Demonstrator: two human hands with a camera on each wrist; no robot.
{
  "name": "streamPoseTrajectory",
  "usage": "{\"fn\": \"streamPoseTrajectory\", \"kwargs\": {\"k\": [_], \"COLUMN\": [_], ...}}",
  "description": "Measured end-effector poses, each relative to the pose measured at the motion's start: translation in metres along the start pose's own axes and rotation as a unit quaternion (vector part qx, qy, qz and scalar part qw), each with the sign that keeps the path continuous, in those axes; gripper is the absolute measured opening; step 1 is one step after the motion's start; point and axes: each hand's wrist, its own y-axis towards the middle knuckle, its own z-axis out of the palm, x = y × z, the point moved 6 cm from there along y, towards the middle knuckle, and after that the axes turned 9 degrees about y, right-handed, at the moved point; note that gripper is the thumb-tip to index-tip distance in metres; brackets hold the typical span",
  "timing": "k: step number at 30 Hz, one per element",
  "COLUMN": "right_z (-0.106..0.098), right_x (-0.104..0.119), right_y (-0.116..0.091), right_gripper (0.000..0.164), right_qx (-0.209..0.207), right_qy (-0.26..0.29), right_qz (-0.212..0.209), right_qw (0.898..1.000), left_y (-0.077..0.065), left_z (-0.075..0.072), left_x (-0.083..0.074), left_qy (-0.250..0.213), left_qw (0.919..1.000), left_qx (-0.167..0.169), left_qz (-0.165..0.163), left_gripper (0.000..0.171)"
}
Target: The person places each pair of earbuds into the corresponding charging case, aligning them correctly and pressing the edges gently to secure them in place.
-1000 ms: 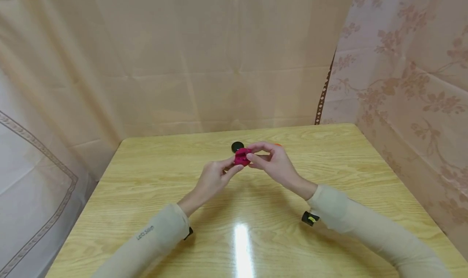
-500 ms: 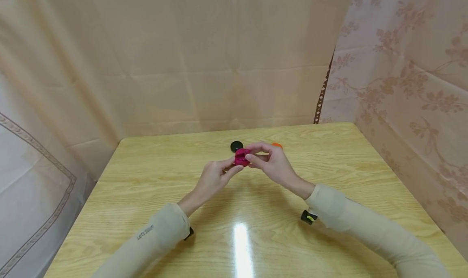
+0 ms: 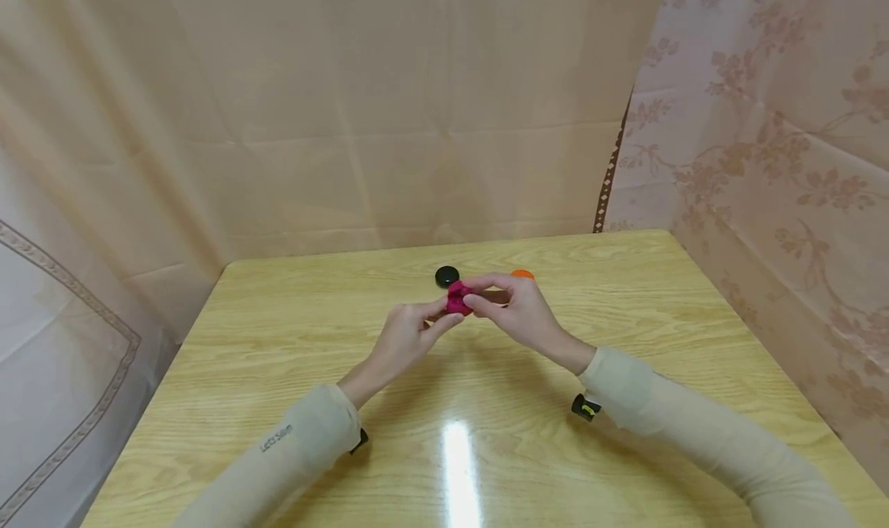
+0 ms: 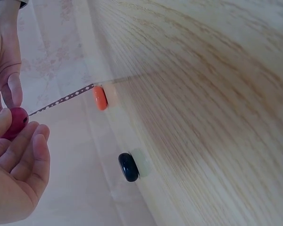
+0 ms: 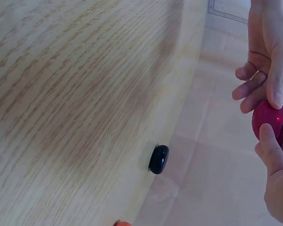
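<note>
A magenta earbud case (image 3: 458, 299) is held above the table between both hands, its lid raised and dark hollow facing me. My left hand (image 3: 405, 341) pinches its left side between thumb and fingers. From the right, my right hand (image 3: 529, 316) pinches the case's other side, the thumb lying across the front of the hollow. A small red light glows on the case (image 5: 270, 120) in the right wrist view. What lies inside the hollow is mostly covered by the right thumb.
A glossy black round case (image 3: 447, 276) sits on the wooden table (image 3: 312, 343) just beyond the hands. An orange round one (image 3: 522, 274) is partly hidden behind the right hand. Beige curtains (image 3: 389, 126) hang past the table's far edge.
My right hand has shifted slightly left and closer over the magenta case, whose hollow has turned a little. More of the orange case shows. The left hand keeps its grip.
</note>
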Motion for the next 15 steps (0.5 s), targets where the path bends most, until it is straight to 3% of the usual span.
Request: {"fn": "streamPoseTrajectory", "kwargs": {"k": [9,15], "right_z": [0.002,0.007], "right_x": [0.005,0.016], "right_y": [0.002,0.001], "right_gripper": [0.025,0.024], "right_qx": [0.001,0.015], "right_qy": [-0.058,-0.079], "right_qz": [0.008,-0.032], "right_qw": [0.998,0.996], "left_y": [0.000,0.000], "left_z": [0.000,0.002], "left_x": [0.000,0.001], "left_qy": [-0.007,-0.012], "left_qw": [1.0000,0.9999], "left_qx": [-0.003,0.000], "left_qz": [0.003,0.008], "left_gripper": [0.037,0.034]}}
